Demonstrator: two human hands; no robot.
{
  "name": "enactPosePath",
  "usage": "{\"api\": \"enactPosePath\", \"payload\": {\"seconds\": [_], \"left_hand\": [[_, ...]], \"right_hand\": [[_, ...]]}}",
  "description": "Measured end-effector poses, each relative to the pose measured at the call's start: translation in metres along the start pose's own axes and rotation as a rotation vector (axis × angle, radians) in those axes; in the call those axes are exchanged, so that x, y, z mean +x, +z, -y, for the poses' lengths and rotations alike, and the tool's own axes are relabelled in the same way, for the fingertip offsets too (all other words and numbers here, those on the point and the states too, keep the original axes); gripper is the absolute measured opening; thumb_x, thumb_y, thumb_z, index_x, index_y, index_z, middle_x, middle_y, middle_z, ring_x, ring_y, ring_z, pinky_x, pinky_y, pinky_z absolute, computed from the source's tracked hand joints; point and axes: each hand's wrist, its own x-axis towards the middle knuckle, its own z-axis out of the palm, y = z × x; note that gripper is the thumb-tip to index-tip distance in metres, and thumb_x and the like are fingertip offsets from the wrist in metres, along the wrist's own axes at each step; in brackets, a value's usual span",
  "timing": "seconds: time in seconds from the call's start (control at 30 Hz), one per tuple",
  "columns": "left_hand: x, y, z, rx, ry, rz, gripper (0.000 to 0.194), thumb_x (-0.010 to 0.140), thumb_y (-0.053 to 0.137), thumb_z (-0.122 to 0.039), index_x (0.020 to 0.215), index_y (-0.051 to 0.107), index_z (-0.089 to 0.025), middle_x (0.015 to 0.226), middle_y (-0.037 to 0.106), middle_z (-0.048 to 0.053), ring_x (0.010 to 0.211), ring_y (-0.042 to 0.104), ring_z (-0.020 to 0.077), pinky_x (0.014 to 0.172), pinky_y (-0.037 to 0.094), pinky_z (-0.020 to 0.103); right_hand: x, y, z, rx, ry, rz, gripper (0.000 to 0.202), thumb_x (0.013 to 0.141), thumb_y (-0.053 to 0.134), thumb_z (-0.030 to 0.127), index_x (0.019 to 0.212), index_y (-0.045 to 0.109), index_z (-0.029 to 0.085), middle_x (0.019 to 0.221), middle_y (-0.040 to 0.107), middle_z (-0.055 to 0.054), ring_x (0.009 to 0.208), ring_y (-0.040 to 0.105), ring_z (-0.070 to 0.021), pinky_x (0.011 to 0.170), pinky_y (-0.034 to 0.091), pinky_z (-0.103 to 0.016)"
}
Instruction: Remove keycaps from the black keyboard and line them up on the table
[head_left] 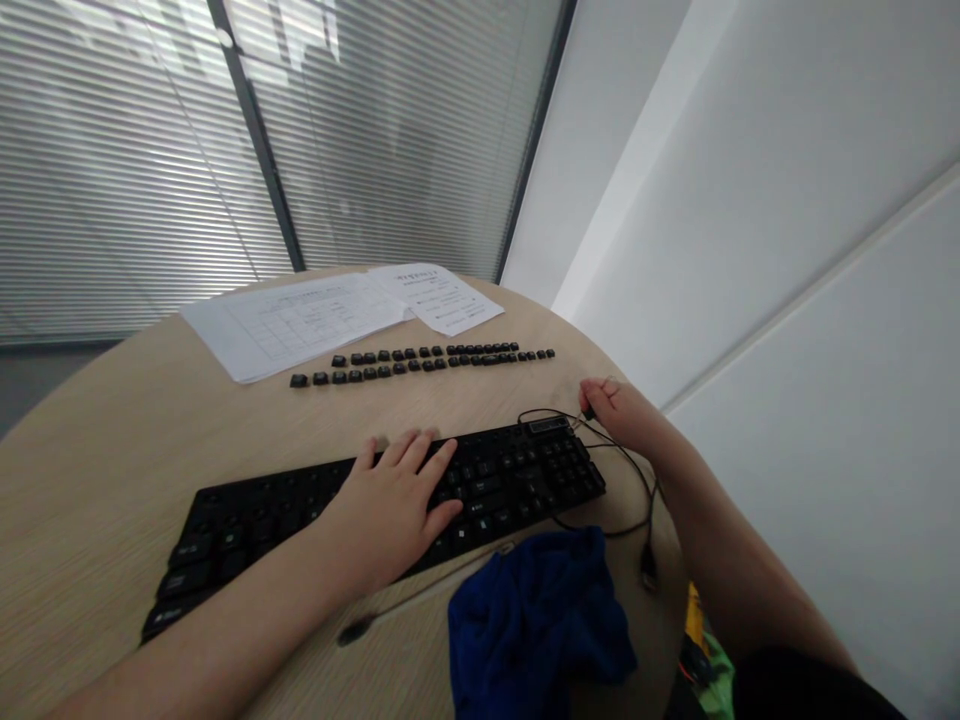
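A black keyboard (487, 490) lies at a slant on the round table. My left hand (394, 510) rests on its middle, palm down with the fingers spread. Beyond the keyboard's far right corner, my right hand (619, 412) is closed around a small dark-handled tool (589, 413); a thin light-coloured end points down towards the keyboard, and its exact kind is unclear. Past the keyboard, loose black keycaps (427, 365) stand in two rows. The keyboard's cable (637, 525) loops around its right end, with the plug near the table edge.
A crumpled blue cloth (536, 620) lies at the near edge. Beside it is a thin rod with a dark tip (356, 629). Printed papers (307, 315) lie at the back of the table (75, 480). A white wall (810, 330) rises close on the right.
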Motion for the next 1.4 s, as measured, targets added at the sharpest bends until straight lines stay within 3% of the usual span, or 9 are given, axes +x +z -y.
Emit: {"api": "enactPosePath", "payload": {"seconds": [0.4, 0.7, 0.9, 1.1, 1.4], "left_hand": [[0.000, -0.007, -0.005, 0.006, -0.013, 0.044, 0.063, 0.099, 0.045, -0.050, 0.152, 0.046, -0.016, 0.158, 0.043, 0.020, 0.145, 0.039, 0.0413, 0.114, 0.028, 0.068], [0.000, -0.004, -0.005, 0.020, -0.009, 0.043, 0.063, 0.099, 0.045, -0.050, 0.153, 0.046, -0.016, 0.157, 0.044, 0.020, 0.144, 0.040, 0.0419, 0.113, 0.028, 0.069], [0.000, -0.004, -0.004, 0.012, -0.004, 0.036, 0.063, 0.099, 0.044, -0.051, 0.152, 0.046, -0.017, 0.157, 0.046, 0.020, 0.144, 0.041, 0.0415, 0.113, 0.028, 0.068], [0.001, -0.002, -0.005, 0.046, -0.009, 0.060, 0.065, 0.099, 0.045, -0.052, 0.154, 0.044, -0.017, 0.158, 0.044, 0.020, 0.143, 0.041, 0.0409, 0.114, 0.027, 0.067], [0.003, -0.007, -0.007, 0.043, -0.009, 0.075, 0.063, 0.098, 0.046, -0.050, 0.152, 0.046, -0.017, 0.155, 0.048, 0.020, 0.140, 0.045, 0.0417, 0.112, 0.030, 0.066]], "right_hand": [[0.001, 0.001, -0.002, 0.006, -0.018, 0.030, 0.043, 0.098, 0.038, 0.043, 0.063, 0.054, 0.024, 0.056, 0.057, 0.000, 0.059, 0.055, -0.0183, 0.063, 0.040, -0.030], [-0.019, 0.018, -0.007, 0.065, 0.089, -0.158, 0.044, 0.100, 0.035, 0.047, 0.068, 0.053, 0.024, 0.055, 0.055, 0.000, 0.055, 0.055, -0.0180, 0.057, 0.038, -0.029], [-0.023, 0.023, -0.001, 0.045, 0.002, -0.105, 0.034, 0.098, 0.039, 0.044, 0.080, 0.059, 0.023, 0.072, 0.068, -0.004, 0.072, 0.065, -0.0222, 0.065, 0.044, -0.031], [-0.024, 0.028, -0.005, 0.027, 0.093, -0.217, 0.035, 0.099, 0.034, 0.043, 0.081, 0.057, 0.023, 0.060, 0.061, -0.004, 0.056, 0.058, -0.0208, 0.054, 0.038, -0.031], [-0.020, 0.038, -0.012, 0.129, 0.180, -0.362, 0.039, 0.098, 0.034, 0.050, 0.076, 0.054, 0.024, 0.053, 0.055, -0.002, 0.048, 0.053, -0.0191, 0.051, 0.037, -0.031]]}}
